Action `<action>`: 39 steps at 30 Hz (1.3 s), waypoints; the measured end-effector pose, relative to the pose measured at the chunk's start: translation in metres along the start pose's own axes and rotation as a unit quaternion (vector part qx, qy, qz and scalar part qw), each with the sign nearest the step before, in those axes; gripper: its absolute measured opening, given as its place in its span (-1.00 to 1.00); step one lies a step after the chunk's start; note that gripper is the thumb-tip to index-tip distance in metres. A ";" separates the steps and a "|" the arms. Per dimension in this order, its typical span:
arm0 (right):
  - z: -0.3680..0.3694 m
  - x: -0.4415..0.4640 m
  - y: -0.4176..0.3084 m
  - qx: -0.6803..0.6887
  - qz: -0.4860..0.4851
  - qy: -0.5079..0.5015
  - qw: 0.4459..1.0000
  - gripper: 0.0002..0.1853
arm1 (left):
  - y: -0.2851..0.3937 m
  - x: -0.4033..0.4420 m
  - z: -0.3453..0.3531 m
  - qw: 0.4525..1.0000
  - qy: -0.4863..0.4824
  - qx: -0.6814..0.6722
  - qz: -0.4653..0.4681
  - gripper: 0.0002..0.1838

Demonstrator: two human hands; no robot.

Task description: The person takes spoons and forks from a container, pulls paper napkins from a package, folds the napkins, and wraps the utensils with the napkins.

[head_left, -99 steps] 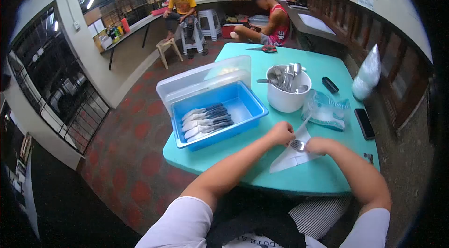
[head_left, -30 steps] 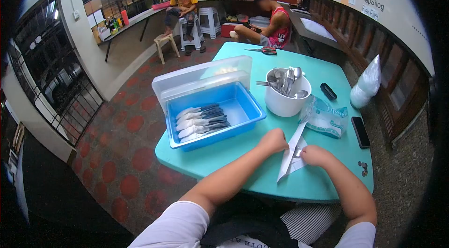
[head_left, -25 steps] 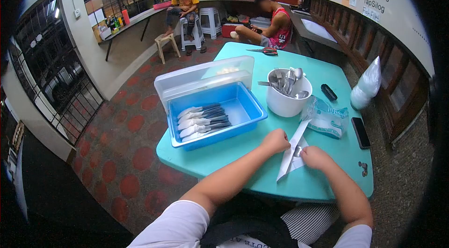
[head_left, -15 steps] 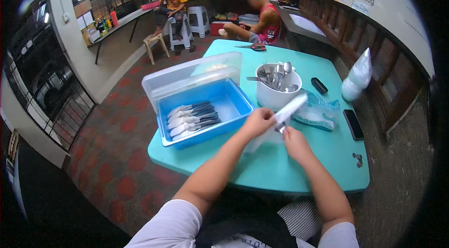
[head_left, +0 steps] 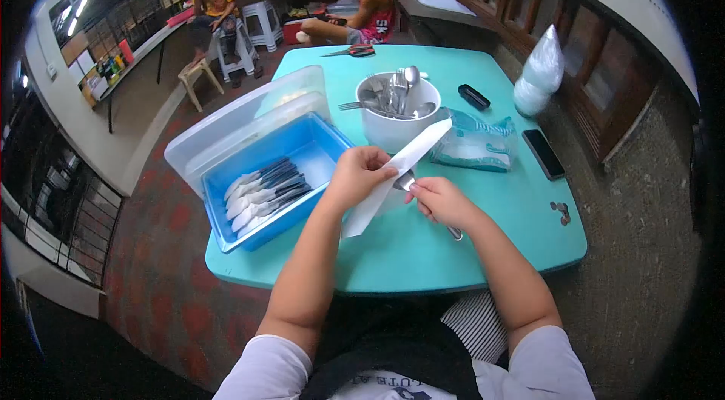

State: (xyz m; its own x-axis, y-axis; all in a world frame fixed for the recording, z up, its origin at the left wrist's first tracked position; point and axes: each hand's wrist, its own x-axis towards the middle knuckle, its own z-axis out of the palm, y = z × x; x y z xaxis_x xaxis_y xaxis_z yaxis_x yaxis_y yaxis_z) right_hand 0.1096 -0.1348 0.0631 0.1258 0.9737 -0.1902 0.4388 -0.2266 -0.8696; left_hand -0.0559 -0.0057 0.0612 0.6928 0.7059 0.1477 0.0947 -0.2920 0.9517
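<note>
My left hand (head_left: 361, 177) pinches a folded white paper napkin (head_left: 420, 145) that slants over the front of the table. Around the neck of a metal spoon (head_left: 455, 234), the fingers of my right hand (head_left: 442, 202) are closed; the spoon's head lies against the napkin, partly hidden. Whether a fork lies with it I cannot tell. Just behind the napkin stand a white bowl (head_left: 385, 130) of loose spoons and forks (head_left: 399, 90) and a teal-and-clear plastic packet (head_left: 479, 145). Left of my left hand, a blue bin (head_left: 326, 149) holds several napkin-wrapped utensils with dark handles (head_left: 264, 192).
On the turquoise table (head_left: 423, 264) are scissors (head_left: 353, 50), a black case (head_left: 473, 96), a phone (head_left: 544, 154), coins (head_left: 560, 211) and a plastic-wrapped cone (head_left: 541, 75). A translucent lid (head_left: 245, 128) leans behind the bin. Two people sit in the background.
My view has turned right and down, so the table sits further left. The napkin now shows as a long slanted strip, and more of the spoon's handle sticks out below my right hand.
</note>
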 end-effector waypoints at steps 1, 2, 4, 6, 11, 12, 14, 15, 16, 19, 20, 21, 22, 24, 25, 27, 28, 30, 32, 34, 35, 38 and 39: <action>-0.002 -0.005 -0.005 0.019 0.010 -0.013 1.000 -0.75 | -0.001 -0.001 0.002 1.000 0.004 -0.024 0.005 -0.83; -0.003 -0.013 -0.011 -0.096 -0.084 0.098 0.987 -0.79 | 0.000 -0.001 0.003 1.000 0.001 -0.021 0.004 -0.82; -0.008 -0.037 -0.031 -0.311 -0.267 0.304 0.860 -0.85 | 0.005 -0.003 0.002 1.000 0.002 -0.015 0.001 -0.81; -0.018 -0.074 -0.080 -0.210 -0.376 0.338 0.837 -0.91 | 0.009 -0.004 -0.001 1.000 0.009 0.010 -0.006 -0.81; -0.029 -0.175 -0.134 0.036 -0.652 0.241 0.718 -0.95 | 0.012 -0.005 0.007 0.998 -0.004 -0.053 -0.030 -0.83; -0.032 -0.180 -0.133 0.108 -0.684 0.139 0.708 -0.95 | 0.010 -0.004 0.008 0.998 -0.005 -0.055 -0.027 -0.83; -0.034 -0.183 -0.129 0.204 -0.693 -0.020 0.692 -0.94 | 0.005 -0.003 0.007 0.998 -0.001 -0.058 -0.018 -0.83; -0.035 -0.183 -0.127 0.230 -0.686 -0.070 0.687 -0.94 | 0.006 -0.003 0.008 0.998 0.001 -0.050 -0.027 -0.83; -0.036 -0.184 -0.125 0.245 -0.679 -0.105 0.684 -0.94 | 0.008 -0.004 0.008 0.998 0.004 -0.043 -0.035 -0.83; -0.039 -0.179 -0.121 0.275 -0.663 -0.160 0.677 -0.93 | 0.007 -0.003 0.007 0.999 0.009 -0.033 -0.035 -0.83; -0.040 -0.178 -0.121 0.282 -0.661 -0.172 0.673 -0.92 | 0.005 -0.002 0.006 0.999 0.008 -0.032 -0.031 -0.83; -0.041 -0.178 -0.119 0.287 -0.658 -0.184 0.672 -0.92 | 0.008 -0.003 0.007 0.998 0.001 -0.042 -0.038 -0.82; -0.044 -0.177 -0.118 0.290 -0.656 -0.192 0.669 -0.92 | 0.009 -0.003 0.007 0.998 -0.002 -0.044 -0.038 -0.82; -0.048 -0.176 -0.114 0.297 -0.652 -0.209 0.666 -0.91 | 0.010 -0.004 0.010 0.998 -0.005 -0.049 -0.040 -0.81; -0.051 -0.177 -0.113 0.298 -0.651 -0.218 0.663 -0.91 | 0.008 -0.004 0.012 0.997 -0.011 -0.062 -0.046 -0.80; -0.058 -0.179 -0.109 0.299 -0.652 -0.235 0.656 -0.90 | 0.007 -0.003 0.014 0.995 -0.015 -0.084 -0.050 -0.78; -0.063 -0.183 -0.105 0.291 -0.652 -0.235 0.659 -0.90 | 0.010 -0.004 0.014 0.992 -0.030 -0.102 -0.071 -0.73; -0.071 -0.185 -0.095 0.287 -0.652 -0.236 0.661 -0.89 | 0.010 -0.006 0.018 0.983 -0.058 -0.147 -0.097 -0.68; -0.078 -0.189 -0.080 0.279 -0.648 -0.232 0.670 -0.89 | 0.013 -0.007 0.023 0.964 -0.096 -0.206 -0.137 -0.65; -0.084 -0.195 -0.051 0.263 -0.626 -0.218 0.701 -0.93 | 0.012 -0.005 0.031 0.947 -0.127 -0.249 -0.160 -0.63; -0.087 -0.197 -0.038 0.254 -0.616 -0.211 0.715 -0.94 | 0.004 -0.002 0.034 0.943 -0.143 -0.249 -0.166 -0.60; -0.079 -0.171 -0.087 0.280 -0.607 -0.180 0.721 -0.94 | -0.005 0.000 0.041 0.949 -0.163 -0.213 -0.166 -0.57; -0.072 -0.167 -0.101 0.291 -0.610 -0.160 0.719 -0.93 | -0.013 0.002 0.044 0.941 -0.179 -0.230 -0.170 -0.54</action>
State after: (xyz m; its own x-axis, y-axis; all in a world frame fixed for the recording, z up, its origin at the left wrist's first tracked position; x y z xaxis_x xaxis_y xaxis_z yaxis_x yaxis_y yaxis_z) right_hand 0.1083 -0.2760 0.2150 -0.2886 0.4148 0.8629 -0.4107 0.7605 -0.5029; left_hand -0.0241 -0.0290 0.0370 0.8826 0.4216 -0.2081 0.0917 0.2797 0.9557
